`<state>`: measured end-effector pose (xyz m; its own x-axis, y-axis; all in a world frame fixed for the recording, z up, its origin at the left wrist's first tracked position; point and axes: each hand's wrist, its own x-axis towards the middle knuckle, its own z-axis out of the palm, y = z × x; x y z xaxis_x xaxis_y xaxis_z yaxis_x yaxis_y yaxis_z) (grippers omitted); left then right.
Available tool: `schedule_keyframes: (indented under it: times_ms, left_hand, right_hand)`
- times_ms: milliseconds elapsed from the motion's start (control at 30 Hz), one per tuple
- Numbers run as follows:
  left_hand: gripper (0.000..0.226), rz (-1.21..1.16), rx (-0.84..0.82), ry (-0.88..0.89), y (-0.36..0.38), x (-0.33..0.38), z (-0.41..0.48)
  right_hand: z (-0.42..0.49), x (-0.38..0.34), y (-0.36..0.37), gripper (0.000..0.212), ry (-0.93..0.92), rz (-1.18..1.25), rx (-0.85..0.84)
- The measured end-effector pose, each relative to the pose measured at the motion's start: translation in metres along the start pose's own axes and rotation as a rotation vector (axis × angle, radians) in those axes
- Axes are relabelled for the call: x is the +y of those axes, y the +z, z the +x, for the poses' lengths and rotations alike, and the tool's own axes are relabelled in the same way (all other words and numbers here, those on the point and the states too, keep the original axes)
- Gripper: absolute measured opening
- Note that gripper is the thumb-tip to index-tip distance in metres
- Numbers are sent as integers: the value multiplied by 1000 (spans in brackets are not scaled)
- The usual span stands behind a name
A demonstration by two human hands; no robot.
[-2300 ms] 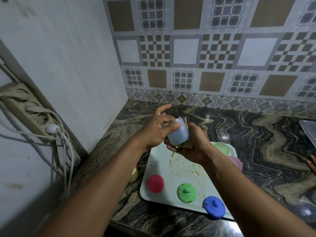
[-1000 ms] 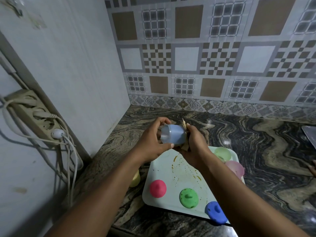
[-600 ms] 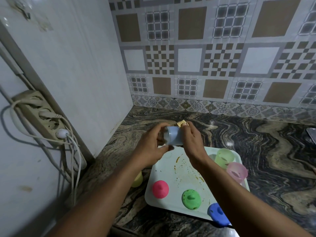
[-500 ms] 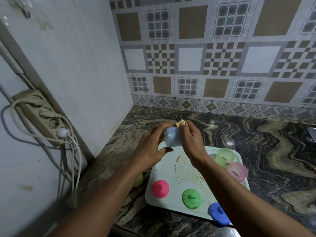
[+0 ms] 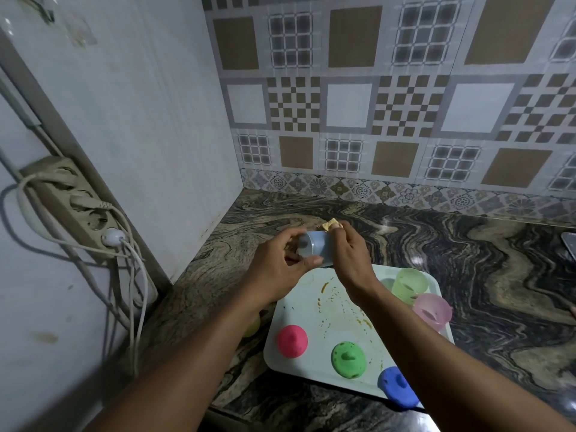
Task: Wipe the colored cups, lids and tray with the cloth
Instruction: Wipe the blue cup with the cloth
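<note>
- Above the tray's (image 5: 314, 307) far edge, the left hand (image 5: 279, 271) grips the blue cup (image 5: 316, 251), tipped sideways
- The right hand (image 5: 350, 255) pinches the yellow cloth (image 5: 332, 225) against the cup
- A green cup (image 5: 409, 283) and a pink cup (image 5: 432, 311) stand on the tray

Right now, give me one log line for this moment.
left hand: holds blue cup | right hand: grips cloth at cup | tray: stained

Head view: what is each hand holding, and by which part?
Left hand grips the pale blue plastic cup, turned sideways, round one end; right hand holds a yellow cloth bunched in its fingers against the cup's other end.
</note>
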<state>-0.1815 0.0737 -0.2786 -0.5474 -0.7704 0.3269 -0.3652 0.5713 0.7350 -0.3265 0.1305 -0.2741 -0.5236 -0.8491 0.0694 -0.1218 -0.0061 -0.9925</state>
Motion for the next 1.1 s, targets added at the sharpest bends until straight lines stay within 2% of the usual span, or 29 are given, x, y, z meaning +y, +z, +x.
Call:
schedule_keyframes:
  times_ms: [133,233,300,433,467,500,567,633,733,800,900,1033,1100]
  left_hand:
    - [70,295,-8,244,-3,-1,-2]
    - [71,85,32,26,-5,-1,0]
    - [63,58,47,-2,-4,-2,0]
    - [64,393,9,373,-4,-4,-5]
    - [67,400,5,372,-5,-8,-6]
    - [71,350,10,300,-4,-10,-6]
    - [72,100,21,58,-3,-9,-7]
    - [66,2,17,-37,0,-10,-7]
    - [65,159,30,49,-2,-11,-12]
    - [66,228,31,20,-10,-18,-12]
    - [72,301,13,-153,-23,-42,-8]
    - [90,380,-206,-435,-29,-83,-6]
    - [95,395,-285,-498,-25,-97,-8]
  right_hand:
    - [1,-5,1,39,6,-10,-18]
    - [1,-10,0,38,-23,-19,-8]
    - [2,-10,2,35,0,-27,-19]
    - [4,-10,0,27,192,109,-90]
    - [5,-10,0,27,224,113,-103]
    - [6,-10,0,27,235,111,-97]
    - [7,-8,4,28,219,81,-71]
    - [10,-5,8,26,268,91,-55]
    - [17,-3,5,25,548,299,-18]
    - [24,6,-2,32,701,437,-7]
    - [26,20,-10,51,802,525,-38]
    - [17,38,-10,55,853,552,-84]
    - [11,44,-6,53,864,577,-105]
